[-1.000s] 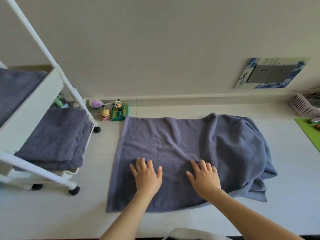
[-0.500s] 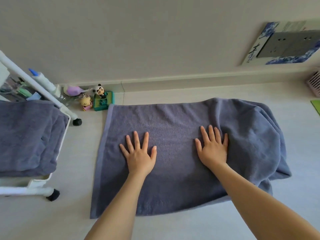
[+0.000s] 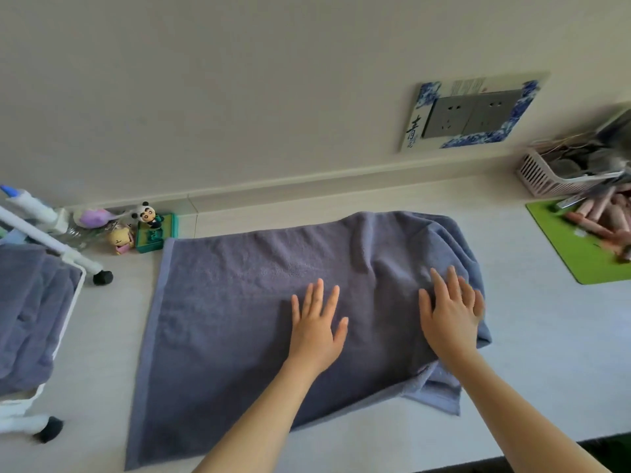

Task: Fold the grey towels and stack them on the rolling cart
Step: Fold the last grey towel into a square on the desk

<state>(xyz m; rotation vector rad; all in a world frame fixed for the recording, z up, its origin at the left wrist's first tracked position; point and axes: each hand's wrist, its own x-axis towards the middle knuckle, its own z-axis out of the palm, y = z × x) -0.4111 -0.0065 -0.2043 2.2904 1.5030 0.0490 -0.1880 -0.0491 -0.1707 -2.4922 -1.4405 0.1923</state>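
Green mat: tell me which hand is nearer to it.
Right. The right hand presses the towel's rumpled end, toward the green mat; the left hand lies mid-towel, farther away.

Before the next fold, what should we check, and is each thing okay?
1. Both hands flat on the towel: ok, left hand and right hand press it with straight fingers.
2. Left edge smooth: ok.
3. Right end smooth: not ok, it is bunched and wrinkled.
4. Near right corner tidy: not ok, a flap sticks out.
5. Toys off the towel: ok, just beside its far left corner.
6. Cart has room: cannot tell.
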